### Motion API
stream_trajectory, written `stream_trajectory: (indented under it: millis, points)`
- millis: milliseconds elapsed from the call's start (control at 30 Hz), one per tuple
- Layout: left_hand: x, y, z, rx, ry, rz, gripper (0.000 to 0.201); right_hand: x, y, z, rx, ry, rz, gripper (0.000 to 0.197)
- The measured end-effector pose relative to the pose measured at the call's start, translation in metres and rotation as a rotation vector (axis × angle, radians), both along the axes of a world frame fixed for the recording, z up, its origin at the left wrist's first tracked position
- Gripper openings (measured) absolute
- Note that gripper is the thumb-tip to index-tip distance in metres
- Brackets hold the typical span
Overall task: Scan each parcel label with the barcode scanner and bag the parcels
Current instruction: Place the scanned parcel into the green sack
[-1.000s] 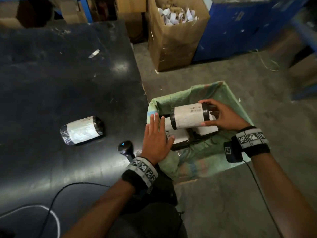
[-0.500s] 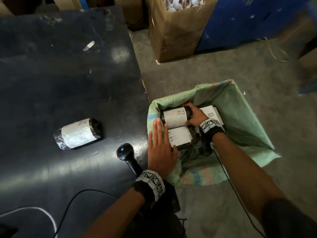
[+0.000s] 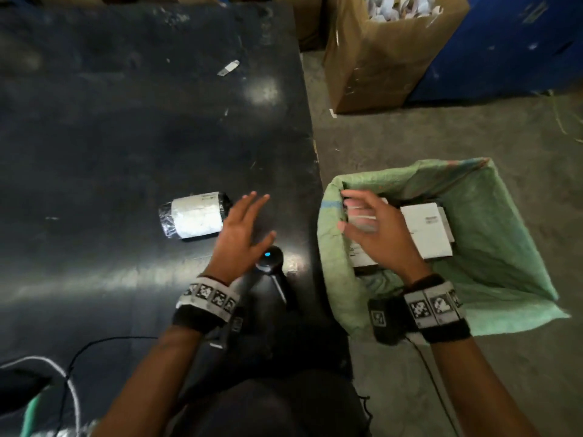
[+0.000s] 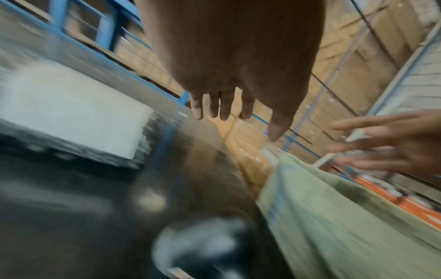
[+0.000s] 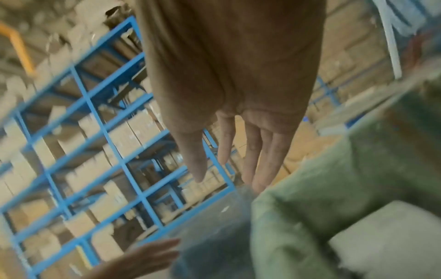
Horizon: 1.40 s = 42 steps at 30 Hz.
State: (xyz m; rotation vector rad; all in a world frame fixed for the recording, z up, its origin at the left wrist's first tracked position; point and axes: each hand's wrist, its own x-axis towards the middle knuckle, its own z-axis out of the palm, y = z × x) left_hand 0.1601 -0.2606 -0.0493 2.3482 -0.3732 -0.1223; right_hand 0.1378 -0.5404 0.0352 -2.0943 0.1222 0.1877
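Observation:
A black-wrapped roll parcel with a white label [image 3: 194, 218] lies on the dark table [image 3: 110, 137]. My left hand [image 3: 244, 228] hovers just right of it, fingers spread, holding nothing; in the left wrist view the left hand [image 4: 235, 105] is equally empty beside the blurred parcel [image 4: 71, 113]. The barcode scanner [image 3: 269, 263] with a blue light lies under that hand's wrist side. My right hand [image 3: 366, 222] hangs open over the green sack [image 3: 492, 247], above white-labelled parcels [image 3: 426, 228] inside. The right wrist view shows the right hand [image 5: 238, 151] with straight fingers over the sack [image 5: 334, 188].
A tall cardboard box [image 3: 378, 64] full of paper scraps stands on the floor behind the sack, with a blue bin [image 3: 511, 48] beside it. A scrap of tape [image 3: 228, 67] lies on the table. Cables [image 3: 72, 367] run across the table's near-left part. Blue shelving [image 5: 83, 151] fills the background.
My right hand has let go of the roll parcel in the sack and risen out of it. My left hand left the sack's rim and moved left over the table towards the remaining parcel.

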Motion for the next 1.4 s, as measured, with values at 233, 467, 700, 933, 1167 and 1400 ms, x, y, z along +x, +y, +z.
stream_trajectory:
  millis: [233,467,700,933,1167,1400]
  points:
    - [0.034,0.151,-0.028,0.263,0.096,0.21,0.104,-0.04,0.109,-0.056,0.015,0.237,0.066,0.061]
    - [0.057,0.195,-0.049,0.133,0.321,0.177,0.116,-0.057,0.131,-0.092,0.056,0.445,0.036,0.059]
    - [0.057,0.189,-0.039,-0.015,0.418,0.109,0.094,-0.057,0.142,-0.114,0.369,0.508,-0.062,0.046]
    - [0.021,0.168,-0.035,-0.028,0.289,0.291,0.088,-0.047,0.143,-0.108,0.432,0.545,-0.145,0.039]
    - [-0.029,0.132,-0.026,-0.074,0.141,0.51,0.096,-0.046,0.137,-0.07,0.548,0.453,-0.161,0.034]
    - [-0.063,0.113,0.0,-0.086,-0.051,0.566,0.083,-0.053,0.128,0.0,0.648,0.237,-0.11,0.038]
